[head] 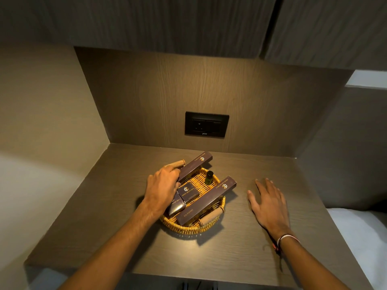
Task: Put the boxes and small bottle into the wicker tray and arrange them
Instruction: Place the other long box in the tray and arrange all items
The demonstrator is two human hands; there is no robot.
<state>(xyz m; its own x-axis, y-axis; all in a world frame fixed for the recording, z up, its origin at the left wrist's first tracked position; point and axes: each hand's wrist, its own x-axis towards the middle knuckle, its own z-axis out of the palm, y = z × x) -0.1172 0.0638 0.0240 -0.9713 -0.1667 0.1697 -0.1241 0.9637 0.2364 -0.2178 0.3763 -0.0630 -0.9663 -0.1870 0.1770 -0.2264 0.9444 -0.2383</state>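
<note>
A round wicker tray [189,227] with two wooden handles sits on the dark wooden shelf. Inside lie two long dark boxes: one [206,200] slants across the right side, the other [195,165] leans over the back rim. My left hand [162,188] grips the near end of that back box. Two small dark boxes [188,192] [177,205] rest in the tray's left half, partly under my left hand. A small green bottle [209,177] with a black cap stands at the back. My right hand [270,203] lies flat on the shelf, fingers spread, right of the tray.
A black wall socket [206,124] sits on the wooden back panel above the shelf. Walls close the shelf in on the left and back. A white surface [360,233] lies beyond the shelf's right edge.
</note>
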